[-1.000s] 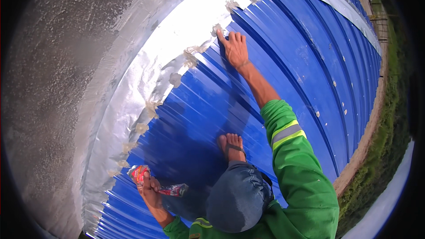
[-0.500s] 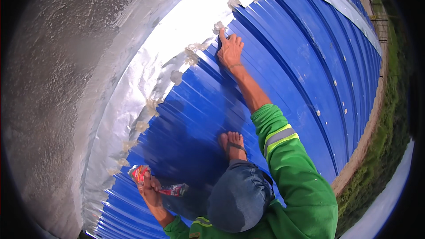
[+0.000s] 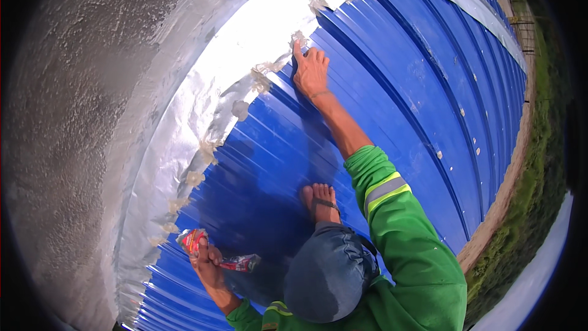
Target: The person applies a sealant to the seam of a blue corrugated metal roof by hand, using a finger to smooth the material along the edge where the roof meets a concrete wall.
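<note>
My right hand (image 3: 312, 73) reaches out over the ribbed blue metal roof sheet (image 3: 380, 92). Its index finger is stretched out, with the tip pressed on a grey sealant patch (image 3: 299, 36) at the sheet's upper edge; the other fingers are partly curled and hold nothing. Down at the left, my left hand (image 3: 207, 260) is closed around a crumpled red and silver packet (image 3: 193, 240). A red and silver end (image 3: 242, 263) sticks out on the hand's other side; whether it is the same packet, I cannot tell.
A silver foil strip (image 3: 184, 104) runs between the roof sheet and a rough grey wall (image 3: 86, 86). Several sealant patches (image 3: 240, 110) line their seam. My sandalled foot (image 3: 323, 201) stands on the sheet. Beyond the roof's right edge lies green vegetation (image 3: 520, 227).
My right index fingertip has slid slightly left, farther onto the sealant patch. The whole view has shifted a little. My left hand keeps its hold on the packet.
</note>
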A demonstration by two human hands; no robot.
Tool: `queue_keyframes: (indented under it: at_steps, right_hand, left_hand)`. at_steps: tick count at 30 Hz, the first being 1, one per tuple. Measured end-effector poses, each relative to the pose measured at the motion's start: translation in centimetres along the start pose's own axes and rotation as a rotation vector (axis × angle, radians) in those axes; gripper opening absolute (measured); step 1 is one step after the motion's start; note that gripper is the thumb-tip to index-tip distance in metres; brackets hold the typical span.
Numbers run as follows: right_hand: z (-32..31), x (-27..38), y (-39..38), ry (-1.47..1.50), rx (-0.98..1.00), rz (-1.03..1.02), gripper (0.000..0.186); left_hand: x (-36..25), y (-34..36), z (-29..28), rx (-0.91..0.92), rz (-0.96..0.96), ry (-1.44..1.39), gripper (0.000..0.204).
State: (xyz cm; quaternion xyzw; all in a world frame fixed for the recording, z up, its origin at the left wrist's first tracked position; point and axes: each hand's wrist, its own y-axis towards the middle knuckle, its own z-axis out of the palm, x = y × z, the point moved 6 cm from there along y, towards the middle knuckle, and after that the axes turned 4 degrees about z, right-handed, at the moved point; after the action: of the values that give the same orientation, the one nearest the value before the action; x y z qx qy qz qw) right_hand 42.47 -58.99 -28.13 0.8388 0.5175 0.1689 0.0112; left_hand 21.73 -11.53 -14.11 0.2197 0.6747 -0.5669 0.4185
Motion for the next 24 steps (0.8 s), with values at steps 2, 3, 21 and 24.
queue_keyframes:
  at_steps: [2,3,21,24]
  right_hand:
    - [0.2,0.6,0.1,-0.054,-0.007,-0.026,0.06]
    - [0.0,1.1,0.2,-0.087,-0.019,-0.083,0.058]
    - [-0.6,0.4,1.0,-0.02,0.03,-0.022,0.051]
    - [-0.8,0.9,0.3,-0.032,-0.007,-0.156,0.059]
  left_hand:
    - [0.1,0.2,-0.1,0.018,0.002,0.015,0.015]
    - [0.0,0.2,-0.1,0.034,0.004,0.028,0.017]
    - [-0.6,-1.1,0.4,0.024,0.067,0.014,0.015]
    - [-0.4,-1.0,0.4,-0.009,0.075,-0.028,0.015]
